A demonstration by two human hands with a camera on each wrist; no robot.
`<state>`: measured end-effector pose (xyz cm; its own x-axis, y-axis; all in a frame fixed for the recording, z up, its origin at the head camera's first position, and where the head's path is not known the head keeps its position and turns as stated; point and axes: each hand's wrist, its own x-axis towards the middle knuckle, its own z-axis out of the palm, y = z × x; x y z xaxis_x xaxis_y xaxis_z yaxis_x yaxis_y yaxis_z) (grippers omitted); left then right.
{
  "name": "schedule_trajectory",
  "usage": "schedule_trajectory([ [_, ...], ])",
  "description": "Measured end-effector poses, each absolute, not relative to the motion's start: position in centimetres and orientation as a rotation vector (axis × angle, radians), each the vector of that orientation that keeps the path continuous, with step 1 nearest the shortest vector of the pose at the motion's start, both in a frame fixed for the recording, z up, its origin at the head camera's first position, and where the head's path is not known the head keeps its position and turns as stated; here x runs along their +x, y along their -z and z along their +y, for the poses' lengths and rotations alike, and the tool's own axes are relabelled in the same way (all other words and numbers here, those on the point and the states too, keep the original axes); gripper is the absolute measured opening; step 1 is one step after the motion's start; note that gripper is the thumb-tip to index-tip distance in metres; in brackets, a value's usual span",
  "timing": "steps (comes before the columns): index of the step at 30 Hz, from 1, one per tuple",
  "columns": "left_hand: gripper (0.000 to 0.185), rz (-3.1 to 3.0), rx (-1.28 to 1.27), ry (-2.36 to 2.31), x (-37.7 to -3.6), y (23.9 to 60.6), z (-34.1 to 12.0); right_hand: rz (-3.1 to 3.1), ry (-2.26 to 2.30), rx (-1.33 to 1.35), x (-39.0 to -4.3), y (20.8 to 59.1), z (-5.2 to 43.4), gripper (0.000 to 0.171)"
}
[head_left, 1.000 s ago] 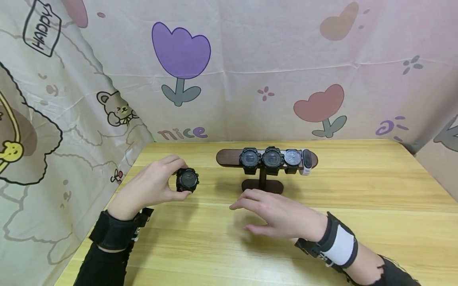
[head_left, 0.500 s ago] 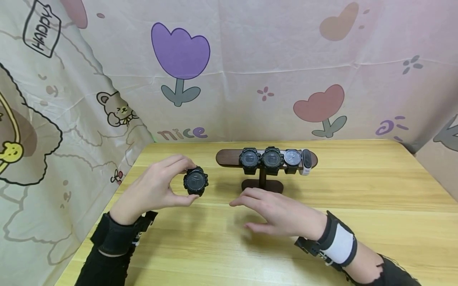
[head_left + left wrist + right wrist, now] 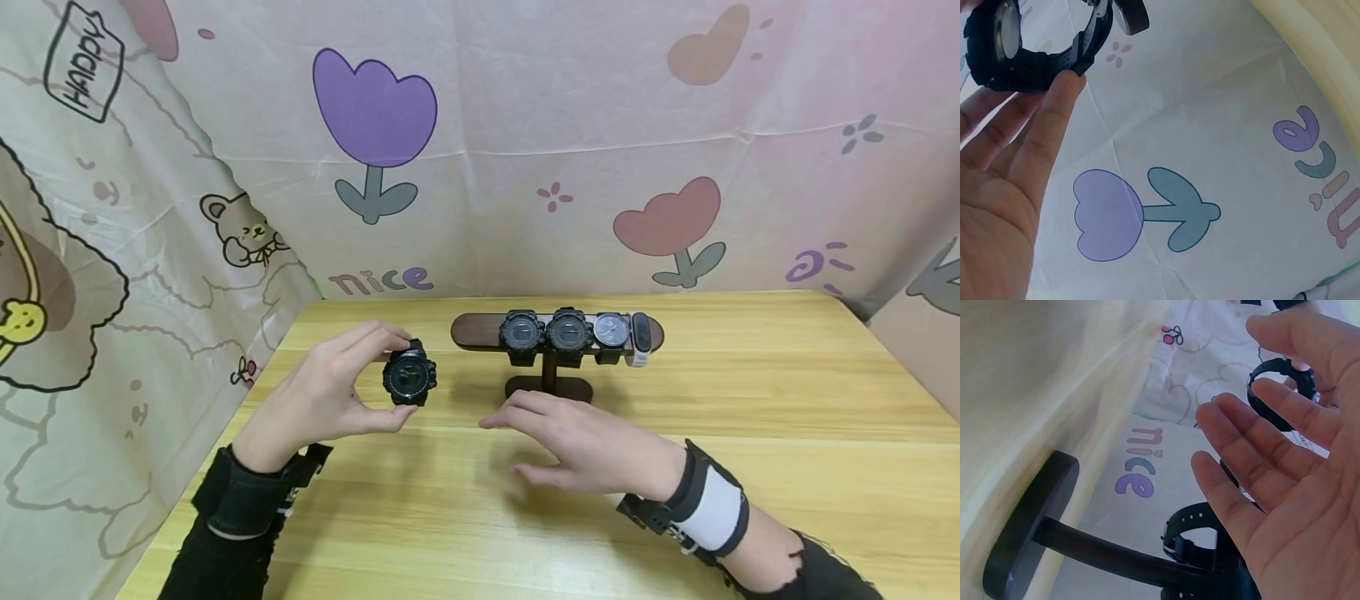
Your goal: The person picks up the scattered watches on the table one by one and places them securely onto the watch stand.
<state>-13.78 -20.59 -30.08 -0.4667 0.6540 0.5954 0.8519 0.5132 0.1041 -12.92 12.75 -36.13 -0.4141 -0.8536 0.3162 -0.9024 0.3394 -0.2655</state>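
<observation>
In the head view my left hand (image 3: 330,383) pinches a black digital watch (image 3: 409,377) between thumb and fingers, its round face toward the camera. The left wrist view shows the same watch (image 3: 1007,47) side-on, its strap forming a loop, with fingertips against the strap. My right hand (image 3: 570,442) is over the table with fingers relaxed and holds nothing; its bare palm (image 3: 1310,512) shows in the right wrist view. Just beyond it stands a dark wooden T-shaped watch stand (image 3: 476,331). On its bar sit two black watches (image 3: 568,332), a grey-faced watch (image 3: 611,331) and a white-strapped band (image 3: 641,333).
The light wooden table (image 3: 750,383) reaches back to a printed cloth (image 3: 510,83) with flowers and lettering. Another cloth (image 3: 150,317) hangs along the left side. The stand's oval base (image 3: 525,386) rests near the right fingertips.
My left hand has carried the watch slightly to the right, then tilted it a little in the last half second. The right hand has stayed almost still.
</observation>
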Motion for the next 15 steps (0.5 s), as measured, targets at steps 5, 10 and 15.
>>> schedule_trajectory([
  [5,0.059,-2.293,-1.203,0.558,-14.1,30.2,-20.8,-2.422,-0.636,1.625,-13.1,35.6,13.2,0.054],
  [10,0.059,-2.324,-1.153,0.563,-14.5,30.5,-21.1,-2.374,-0.664,1.616,-13.2,35.0,13.8,0.054],
  [15,0.059,-2.359,-1.104,0.566,-15.2,30.8,-21.4,-2.341,-0.685,1.580,-13.2,34.3,14.3,0.056],
])
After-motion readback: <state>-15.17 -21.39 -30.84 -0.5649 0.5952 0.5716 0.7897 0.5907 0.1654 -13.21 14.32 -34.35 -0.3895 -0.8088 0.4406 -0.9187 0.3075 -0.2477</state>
